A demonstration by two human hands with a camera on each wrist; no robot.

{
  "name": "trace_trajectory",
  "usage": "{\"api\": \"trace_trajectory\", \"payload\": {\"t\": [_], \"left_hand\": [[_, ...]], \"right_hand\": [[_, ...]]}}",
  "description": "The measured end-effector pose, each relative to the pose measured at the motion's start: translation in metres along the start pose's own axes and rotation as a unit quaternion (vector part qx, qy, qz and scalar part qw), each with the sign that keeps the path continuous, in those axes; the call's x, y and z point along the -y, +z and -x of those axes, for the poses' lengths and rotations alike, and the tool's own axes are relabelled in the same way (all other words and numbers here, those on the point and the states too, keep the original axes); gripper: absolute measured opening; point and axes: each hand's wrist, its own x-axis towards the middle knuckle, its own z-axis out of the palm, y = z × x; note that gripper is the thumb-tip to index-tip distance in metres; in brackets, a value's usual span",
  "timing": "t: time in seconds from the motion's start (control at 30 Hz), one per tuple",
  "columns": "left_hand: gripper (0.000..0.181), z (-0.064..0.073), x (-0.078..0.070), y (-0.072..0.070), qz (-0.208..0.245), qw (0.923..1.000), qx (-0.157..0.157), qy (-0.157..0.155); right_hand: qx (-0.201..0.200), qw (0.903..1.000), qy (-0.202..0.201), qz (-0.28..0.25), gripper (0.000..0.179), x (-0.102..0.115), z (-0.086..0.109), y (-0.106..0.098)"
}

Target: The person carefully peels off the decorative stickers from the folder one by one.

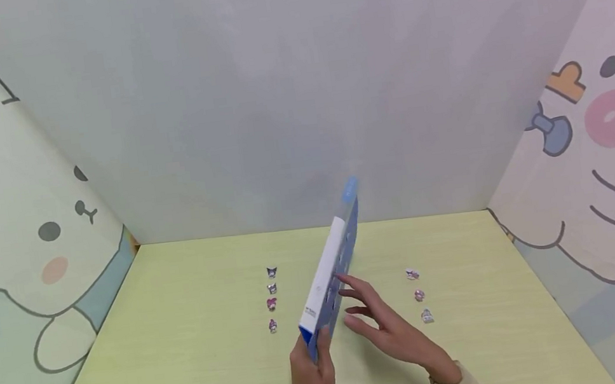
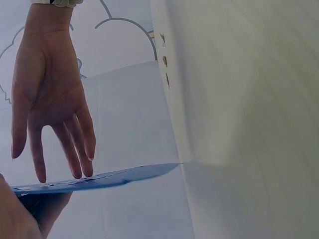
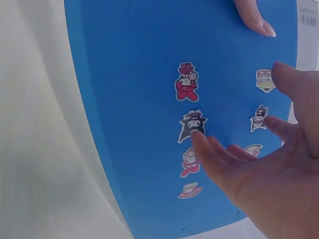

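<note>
A blue file folder (image 1: 324, 283) with a white spine stands tilted on edge above the table. My left hand (image 1: 311, 380) grips its near lower end; the left thumb (image 3: 255, 21) lies on the blue cover. On that cover are several cartoon stickers, among them a red one (image 3: 186, 83), a black one (image 3: 192, 124) and a yellowish one (image 3: 264, 79). My right hand (image 1: 391, 332) is beside this face, fingers spread and loosely bent, with fingertips at the stickers. In the left wrist view, the right hand's fingers (image 2: 70, 149) reach the folder's face.
Several small stickers (image 1: 272, 304) lie in a column on the yellow-green table (image 1: 190, 360), left of the folder. Three more, including a pale one (image 1: 427, 315), lie to the right. A grey wall (image 1: 272, 94) rises behind, with cartoon-printed panels (image 1: 600, 181) at both sides.
</note>
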Motion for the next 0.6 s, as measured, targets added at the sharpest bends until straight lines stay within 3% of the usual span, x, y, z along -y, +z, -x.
{"api": "trace_trajectory", "payload": {"t": [0.23, 0.4, 0.6], "left_hand": [[0.030, -0.001, -0.008, -0.001, 0.042, 0.9925, -0.028, -0.111], [0.030, -0.005, -0.015, -0.004, 0.054, 0.9764, -0.040, -0.205], [0.038, -0.011, -0.022, -0.008, 0.066, 0.9582, -0.049, -0.274]], "right_hand": [[-0.003, 0.9998, 0.010, 0.019, 0.062, -0.003, 0.001, 0.003], [-0.038, 0.9973, 0.053, 0.032, 0.060, -0.005, 0.003, 0.004], [-0.096, 0.9881, 0.108, 0.053, 0.059, -0.009, 0.001, 0.004]]}}
